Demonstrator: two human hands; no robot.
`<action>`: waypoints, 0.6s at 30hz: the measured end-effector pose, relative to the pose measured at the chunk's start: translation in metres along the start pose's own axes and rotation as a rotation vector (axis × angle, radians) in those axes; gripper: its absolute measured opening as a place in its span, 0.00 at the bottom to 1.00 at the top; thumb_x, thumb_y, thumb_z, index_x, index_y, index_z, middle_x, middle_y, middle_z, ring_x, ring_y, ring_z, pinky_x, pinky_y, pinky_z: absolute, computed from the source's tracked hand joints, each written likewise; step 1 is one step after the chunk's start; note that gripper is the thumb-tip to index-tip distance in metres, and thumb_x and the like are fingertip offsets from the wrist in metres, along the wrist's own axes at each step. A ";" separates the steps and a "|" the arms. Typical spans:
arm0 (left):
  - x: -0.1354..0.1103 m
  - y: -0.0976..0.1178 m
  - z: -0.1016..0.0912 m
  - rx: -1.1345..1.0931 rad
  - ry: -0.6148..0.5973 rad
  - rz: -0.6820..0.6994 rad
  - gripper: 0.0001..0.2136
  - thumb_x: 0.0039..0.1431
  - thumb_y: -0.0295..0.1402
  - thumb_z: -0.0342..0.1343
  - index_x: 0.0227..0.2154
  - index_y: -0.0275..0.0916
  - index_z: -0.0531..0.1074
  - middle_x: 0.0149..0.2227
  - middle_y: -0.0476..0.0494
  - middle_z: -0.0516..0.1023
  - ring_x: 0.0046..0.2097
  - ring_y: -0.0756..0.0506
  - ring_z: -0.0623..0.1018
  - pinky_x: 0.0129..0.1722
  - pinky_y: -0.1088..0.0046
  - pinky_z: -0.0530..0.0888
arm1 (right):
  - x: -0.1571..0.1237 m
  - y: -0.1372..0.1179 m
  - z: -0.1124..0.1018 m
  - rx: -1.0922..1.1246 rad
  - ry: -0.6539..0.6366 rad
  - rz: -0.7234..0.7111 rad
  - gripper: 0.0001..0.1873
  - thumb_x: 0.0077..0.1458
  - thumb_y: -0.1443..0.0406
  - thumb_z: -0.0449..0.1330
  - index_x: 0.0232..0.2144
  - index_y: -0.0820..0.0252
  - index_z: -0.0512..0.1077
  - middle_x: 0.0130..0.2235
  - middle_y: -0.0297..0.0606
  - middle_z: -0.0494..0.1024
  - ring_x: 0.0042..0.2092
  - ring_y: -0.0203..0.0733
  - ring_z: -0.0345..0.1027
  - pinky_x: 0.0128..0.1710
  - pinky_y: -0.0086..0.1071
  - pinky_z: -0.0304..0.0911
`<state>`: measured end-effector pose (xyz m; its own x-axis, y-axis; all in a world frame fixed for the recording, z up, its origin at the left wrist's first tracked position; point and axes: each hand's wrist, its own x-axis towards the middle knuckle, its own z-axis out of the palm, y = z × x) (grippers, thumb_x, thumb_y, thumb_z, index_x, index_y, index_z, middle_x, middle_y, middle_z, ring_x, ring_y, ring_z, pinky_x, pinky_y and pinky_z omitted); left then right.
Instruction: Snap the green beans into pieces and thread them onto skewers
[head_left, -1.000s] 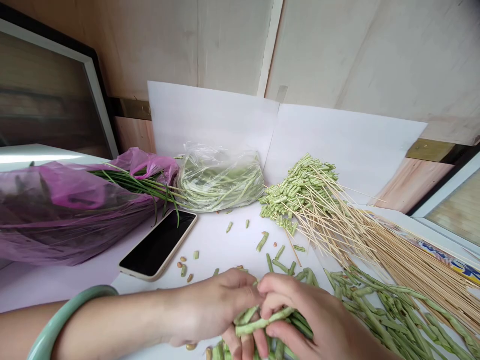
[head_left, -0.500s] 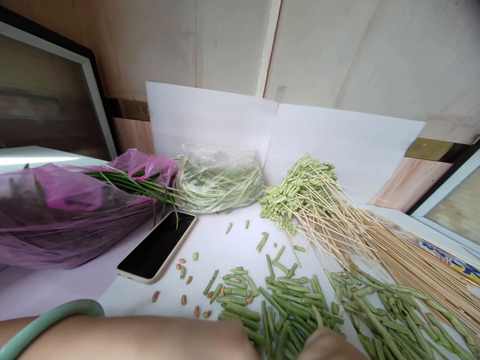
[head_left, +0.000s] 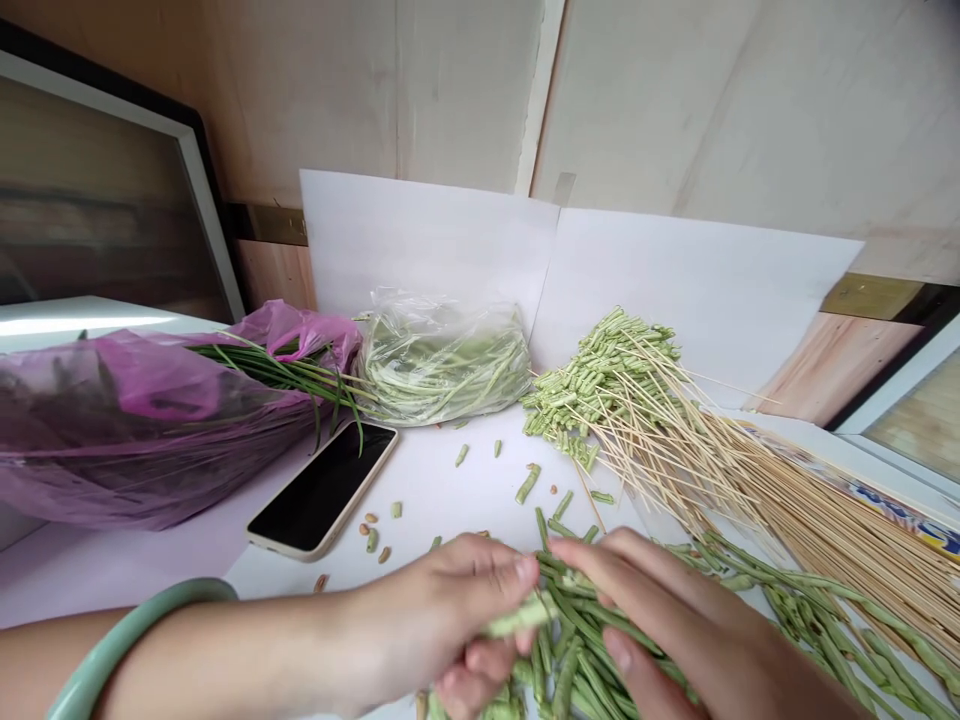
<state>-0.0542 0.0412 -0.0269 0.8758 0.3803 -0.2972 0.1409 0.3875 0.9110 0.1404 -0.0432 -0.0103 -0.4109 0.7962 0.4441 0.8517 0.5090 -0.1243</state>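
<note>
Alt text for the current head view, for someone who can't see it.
Left hand holding a bean piece above a pile of cut beans, right hand open beside it. Beyond are a purple bag, a phone and a clear bag of greens; to the right, skewers, some with green chunks at their ends.

Left of the pale-cased, black-screened phone [head_left: 322, 495], the translucent purple plastic bag [head_left: 150, 450] runs off frame; contents unclear to us. Right of the phone, our bare left hand [head_left: 450, 605] hides one end of a blurred light-green bean piece [head_left: 517, 618]; farther right, thin tan wooden skewers [head_left: 825, 530] get cut off.
</note>
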 end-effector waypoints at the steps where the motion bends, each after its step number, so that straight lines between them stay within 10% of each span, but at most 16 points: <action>1: 0.005 -0.003 -0.002 -0.079 0.029 -0.035 0.28 0.44 0.63 0.55 0.23 0.39 0.62 0.15 0.59 0.54 0.16 0.57 0.52 0.16 0.79 0.51 | 0.000 0.000 0.000 0.026 -0.012 0.022 0.22 0.58 0.67 0.49 0.55 0.56 0.64 0.41 0.41 0.74 0.34 0.39 0.72 0.32 0.26 0.70; 7: 0.015 -0.006 -0.011 -0.151 0.121 -0.035 0.29 0.41 0.62 0.58 0.27 0.37 0.65 0.18 0.55 0.64 0.17 0.55 0.63 0.20 0.79 0.61 | 0.001 0.004 0.016 0.168 -0.067 0.040 0.34 0.55 0.75 0.45 0.63 0.50 0.52 0.40 0.36 0.73 0.32 0.32 0.71 0.31 0.21 0.68; 18: -0.001 -0.005 -0.004 0.335 -0.143 0.102 0.26 0.52 0.60 0.52 0.27 0.37 0.64 0.21 0.55 0.57 0.23 0.54 0.57 0.23 0.78 0.58 | 0.003 -0.007 0.032 0.284 0.015 0.124 0.20 0.42 0.76 0.56 0.37 0.53 0.59 0.32 0.26 0.71 0.25 0.29 0.65 0.23 0.21 0.60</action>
<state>-0.0574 0.0418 -0.0324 0.9454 0.2725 -0.1786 0.1719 0.0483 0.9839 0.1229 -0.0335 -0.0360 -0.3031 0.8542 0.4225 0.7694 0.4810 -0.4203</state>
